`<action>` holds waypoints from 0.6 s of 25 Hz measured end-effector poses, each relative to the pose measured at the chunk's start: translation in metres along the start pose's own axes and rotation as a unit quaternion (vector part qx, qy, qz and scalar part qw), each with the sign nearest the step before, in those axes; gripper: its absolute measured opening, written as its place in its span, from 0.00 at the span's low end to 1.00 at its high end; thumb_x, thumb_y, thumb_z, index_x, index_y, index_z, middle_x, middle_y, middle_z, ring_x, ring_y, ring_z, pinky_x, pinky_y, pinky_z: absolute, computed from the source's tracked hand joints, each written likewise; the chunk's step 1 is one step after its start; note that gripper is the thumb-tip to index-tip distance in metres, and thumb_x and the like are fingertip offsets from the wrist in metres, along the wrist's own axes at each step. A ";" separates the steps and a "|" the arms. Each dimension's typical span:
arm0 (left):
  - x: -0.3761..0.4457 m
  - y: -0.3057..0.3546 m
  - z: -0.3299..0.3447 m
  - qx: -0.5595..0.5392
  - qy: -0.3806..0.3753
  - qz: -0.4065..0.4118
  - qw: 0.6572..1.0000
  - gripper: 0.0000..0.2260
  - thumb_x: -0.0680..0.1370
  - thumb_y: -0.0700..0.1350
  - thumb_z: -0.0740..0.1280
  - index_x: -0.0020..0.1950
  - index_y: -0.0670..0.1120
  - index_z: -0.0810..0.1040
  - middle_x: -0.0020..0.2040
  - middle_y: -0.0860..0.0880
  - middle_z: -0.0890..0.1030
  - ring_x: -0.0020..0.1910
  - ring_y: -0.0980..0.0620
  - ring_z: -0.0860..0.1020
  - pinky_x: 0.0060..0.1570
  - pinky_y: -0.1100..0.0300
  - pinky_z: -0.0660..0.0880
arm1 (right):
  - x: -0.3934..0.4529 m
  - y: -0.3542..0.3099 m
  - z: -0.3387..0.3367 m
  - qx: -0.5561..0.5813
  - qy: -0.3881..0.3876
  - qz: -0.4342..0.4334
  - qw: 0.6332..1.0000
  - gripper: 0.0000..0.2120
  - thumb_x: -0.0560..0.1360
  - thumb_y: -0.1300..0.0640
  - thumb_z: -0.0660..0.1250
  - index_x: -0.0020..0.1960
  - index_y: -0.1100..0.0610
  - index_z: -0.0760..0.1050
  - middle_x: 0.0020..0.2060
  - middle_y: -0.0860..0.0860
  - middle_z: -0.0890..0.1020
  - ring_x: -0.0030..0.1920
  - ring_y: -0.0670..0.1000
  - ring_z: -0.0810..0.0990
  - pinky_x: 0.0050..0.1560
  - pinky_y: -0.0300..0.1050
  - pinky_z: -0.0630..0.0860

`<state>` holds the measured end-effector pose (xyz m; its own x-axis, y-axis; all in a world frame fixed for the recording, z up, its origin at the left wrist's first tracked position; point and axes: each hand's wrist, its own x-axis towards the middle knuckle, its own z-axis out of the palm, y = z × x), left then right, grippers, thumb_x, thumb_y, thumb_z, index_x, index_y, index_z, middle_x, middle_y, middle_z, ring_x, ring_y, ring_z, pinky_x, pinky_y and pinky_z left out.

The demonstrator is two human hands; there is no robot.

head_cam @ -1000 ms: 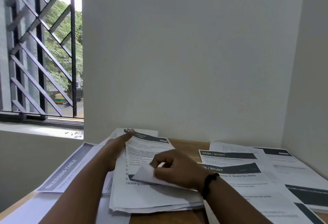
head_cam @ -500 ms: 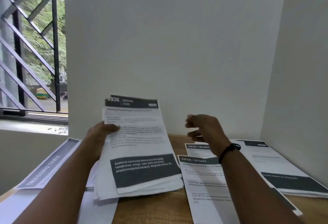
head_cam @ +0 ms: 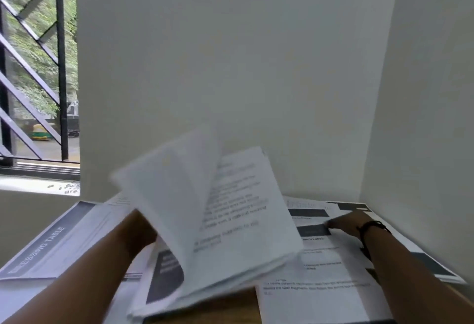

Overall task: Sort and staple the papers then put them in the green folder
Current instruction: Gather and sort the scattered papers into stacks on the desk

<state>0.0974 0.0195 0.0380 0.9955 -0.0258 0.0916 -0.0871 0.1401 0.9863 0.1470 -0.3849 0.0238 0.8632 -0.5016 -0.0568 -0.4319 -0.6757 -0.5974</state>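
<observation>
The left hand [head_cam: 139, 232], fingers hidden behind but evidently gripping the paper stack [head_cam: 218, 234], has tipped it rightward since a moment ago, while the right hand [head_cam: 350, 222], then raised, now presses flat fingers on the sorted sheets [head_cam: 320, 267], so sorting continues.

A plain white wall [head_cam: 230, 67] rises straight ahead beyond the hands and meets a second white wall [head_cam: 431, 93] in a corner past the right hand. Up and to the left of the left hand, a window [head_cam: 38, 67] with dark diagonal grille bars lets in daylight, showing green trees outside above a pale sill [head_cam: 38, 185]. A strip of wooden desk [head_cam: 220, 305] shows just below the hands.
</observation>
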 end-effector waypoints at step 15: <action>0.004 -0.041 0.034 0.312 -0.121 0.011 0.942 0.39 0.68 0.34 0.73 0.72 0.58 0.61 0.58 0.51 0.81 0.48 0.49 0.84 0.44 0.51 0.82 | 0.013 0.014 -0.003 0.047 -0.039 0.010 0.998 0.26 0.65 0.61 0.78 0.59 0.69 0.75 0.47 0.60 0.79 0.45 0.57 0.76 0.46 0.44 0.72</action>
<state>0.1037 -0.0204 0.0023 0.9618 -0.2654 0.0674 -0.1887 -0.4642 0.8654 0.1514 -0.4023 0.0168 0.8744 -0.4677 -0.1292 -0.4253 -0.6107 -0.6680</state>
